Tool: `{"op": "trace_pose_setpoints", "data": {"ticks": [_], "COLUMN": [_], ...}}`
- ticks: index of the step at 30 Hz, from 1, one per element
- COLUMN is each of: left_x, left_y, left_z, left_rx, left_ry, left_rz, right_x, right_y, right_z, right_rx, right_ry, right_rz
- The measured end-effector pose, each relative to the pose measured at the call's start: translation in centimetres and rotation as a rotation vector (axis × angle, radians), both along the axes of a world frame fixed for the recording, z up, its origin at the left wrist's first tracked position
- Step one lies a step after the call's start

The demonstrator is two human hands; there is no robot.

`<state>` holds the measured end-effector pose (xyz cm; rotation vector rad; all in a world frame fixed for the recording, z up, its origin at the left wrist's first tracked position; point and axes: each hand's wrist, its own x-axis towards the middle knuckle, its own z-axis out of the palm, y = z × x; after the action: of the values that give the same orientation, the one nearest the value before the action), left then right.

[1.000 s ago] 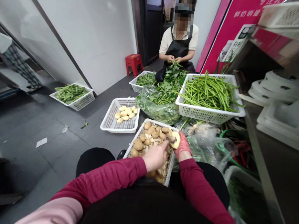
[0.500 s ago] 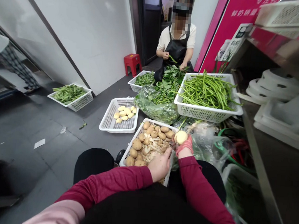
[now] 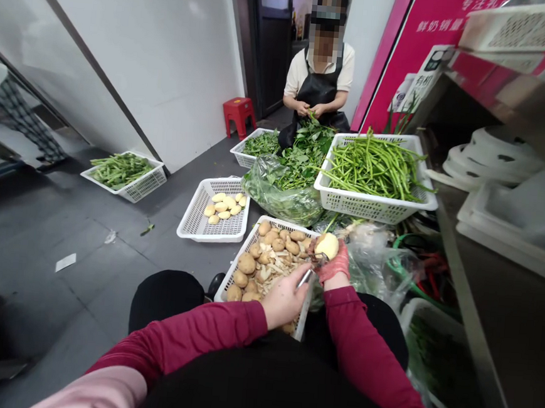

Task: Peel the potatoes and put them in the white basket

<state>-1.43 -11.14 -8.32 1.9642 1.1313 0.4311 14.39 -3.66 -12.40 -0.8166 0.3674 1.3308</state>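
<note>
A red stool (image 3: 240, 108) stands near a dark door (image 3: 271, 65)

A red stool (image 3: 239, 108) stands near the white wall (image 3: 171, 51).

1 partly peeled potato (image 3: 327, 246), metal-handled peeler (image 3: 304, 278) at its edge

- Held potato (image 3: 328, 245): pale yellow, partly brown
- Peeler (image 3: 304, 278): silvery
- Glove (image 3: 337, 267): coral pink
- Sleeves (image 3: 206, 327): crimson — oversleeve (image 3: 97, 392) paler pink
- Unpeeled potatoes (image 3: 247, 263): tan brown
- Baskets (image 3: 193, 223): white
- Long beans (image 3: 374, 168): bright green
- Stool (image 3: 239, 108): red
- Panel (image 3: 413, 61): magenta — white lettering (image 3: 440, 27)
- Far trousers (image 3: 24, 115): dark-and-pale check
</note>
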Motion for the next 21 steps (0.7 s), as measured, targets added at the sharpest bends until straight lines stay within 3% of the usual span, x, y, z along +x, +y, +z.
{"op": "trace_pose_setpoints", "data": {"ticks": [5,9,11,15,17,21], "left_x": [-1.8,-1.2,-0.9,-1.5,-1.9,-1.2], "left_y": [4.3,7.6,6.9,2.4,1.3,4.3], "left_z": [4.2,6.7,6.5,4.2,3.8,6.2], "left_rx": [0.06,0.137,0.14,0.058,0.035,0.168], "left_ry": [-0.056,0.064,0.132,0.173,0.171,0.143], "left_rz": [0.113,-0.085,-0.12,-0.19,-0.202,-0.017], "right_x": [-0.3,-0.9,-0.9,0.1,0.6,0.3], "right_y": [-0.3,-0.5,-0.5,-0.3,-0.3,-0.7], "right_z": [1.3,1.8,2.1,2.4,2.4,2.2], "right_rx": [0.082,0.119,0.121,0.064,0.092,0.192], "right_ry": [-0.007,-0.052,-0.065,-0.059,-0.052,-0.048], "right_rz": [0.094,0.206,0.18,0.097,0.094,0.217]}}
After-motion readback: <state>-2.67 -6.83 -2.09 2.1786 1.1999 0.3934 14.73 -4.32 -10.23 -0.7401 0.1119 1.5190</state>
